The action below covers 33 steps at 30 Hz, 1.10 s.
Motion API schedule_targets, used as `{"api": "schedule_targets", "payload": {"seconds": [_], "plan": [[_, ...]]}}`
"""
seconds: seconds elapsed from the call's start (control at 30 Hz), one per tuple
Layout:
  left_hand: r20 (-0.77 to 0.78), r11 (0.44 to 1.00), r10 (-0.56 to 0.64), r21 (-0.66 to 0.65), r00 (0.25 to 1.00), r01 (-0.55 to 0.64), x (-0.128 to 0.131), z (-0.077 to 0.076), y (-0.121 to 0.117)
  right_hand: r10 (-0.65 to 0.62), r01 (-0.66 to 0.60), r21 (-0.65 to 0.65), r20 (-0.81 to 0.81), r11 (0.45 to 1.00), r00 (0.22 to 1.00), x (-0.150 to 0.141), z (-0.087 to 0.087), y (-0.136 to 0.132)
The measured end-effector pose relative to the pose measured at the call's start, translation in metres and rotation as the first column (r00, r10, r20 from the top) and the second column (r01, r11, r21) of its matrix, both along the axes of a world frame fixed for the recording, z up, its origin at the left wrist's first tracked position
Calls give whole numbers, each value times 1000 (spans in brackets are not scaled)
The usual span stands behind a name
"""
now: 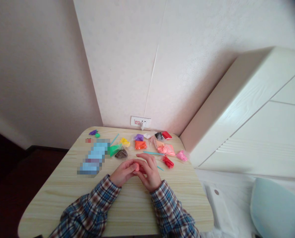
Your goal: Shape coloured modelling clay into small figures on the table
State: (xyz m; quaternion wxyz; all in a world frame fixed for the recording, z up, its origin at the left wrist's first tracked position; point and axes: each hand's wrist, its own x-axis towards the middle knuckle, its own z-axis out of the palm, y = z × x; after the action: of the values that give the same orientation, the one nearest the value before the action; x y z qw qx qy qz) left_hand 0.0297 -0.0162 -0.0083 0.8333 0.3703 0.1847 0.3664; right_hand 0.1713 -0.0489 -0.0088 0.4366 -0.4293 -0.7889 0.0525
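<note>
Over the middle of the wooden table (pixel 137 205), my two hands meet around a small lump of pinkish-red modelling clay (pixel 136 167). My left hand (pixel 124 172) is closed on it, the thumb pressing its near side. From the other side, the curled fingers of my right hand (pixel 149 172) close round the same lump. Part of the clay is hidden by the fingers. Just beyond the hands lie a bag of dark brown clay (pixel 122 153) and a light-blue stick (pixel 153 153). A bag of red clay (pixel 168 162) rests right of my right hand.
Farther back sit bags of green (pixel 114 149), yellow (pixel 125 142), orange (pixel 140 144), purple (pixel 138 137) and pink clay (pixel 182 155). A blurred-out blue rectangular item (pixel 95 157) lies at left. Small purple (pixel 93 132) and green pieces (pixel 97 135) are near the back-left corner. A wall socket (pixel 140 121) is behind.
</note>
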Motion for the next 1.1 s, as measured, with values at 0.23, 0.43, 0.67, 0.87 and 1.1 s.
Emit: {"api": "schedule_targets", "payload": {"seconds": [0.23,0.43,0.67,0.87,1.1], "plan": [[-13,1000,-23,7,1000,23,1,0,0,3,-3,11,-2,1000,1000,-1,0,0],[-46,1000,5,8,999,-5,-2,-2,1,19,-19,14,7,1000,1000,-1,1,0],[14,997,-77,-26,997,78,-4,-4,2,-4,6,54,-30,999,1000,0,5,-1],[46,994,-105,-6,993,106,-6,-6,2,27,-24,50,-57,998,998,-1,7,-3],[83,990,-126,-48,989,130,-5,-6,2,55,-48,71,-102,996,993,-3,12,-5]]}}
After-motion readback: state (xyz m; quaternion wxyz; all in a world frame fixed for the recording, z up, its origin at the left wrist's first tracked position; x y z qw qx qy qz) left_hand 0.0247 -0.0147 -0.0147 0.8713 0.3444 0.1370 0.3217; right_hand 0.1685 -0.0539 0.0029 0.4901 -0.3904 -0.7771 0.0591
